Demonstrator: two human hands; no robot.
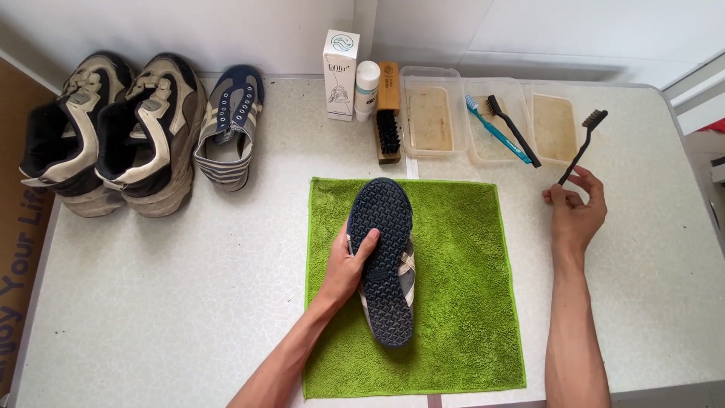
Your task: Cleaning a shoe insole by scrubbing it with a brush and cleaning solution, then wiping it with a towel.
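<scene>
I cannot see the upper of the sneaker (384, 261); my left hand (349, 264) holds it sole-up on the green towel (468, 302).

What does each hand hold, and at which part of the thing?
The left hand holds the sole-up shoe by its side, near the middle. The right hand holds the small black brush by the handle's end.

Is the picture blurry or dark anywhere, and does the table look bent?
In the head view the light is bright and even, with only soft shadows under the left hand on the shoe and beside the right hand holding the small brush. Nothing looks blurry; the green towel shows its fuzz clearly. The table edges lean outward, a wide-lens stretch.
</scene>
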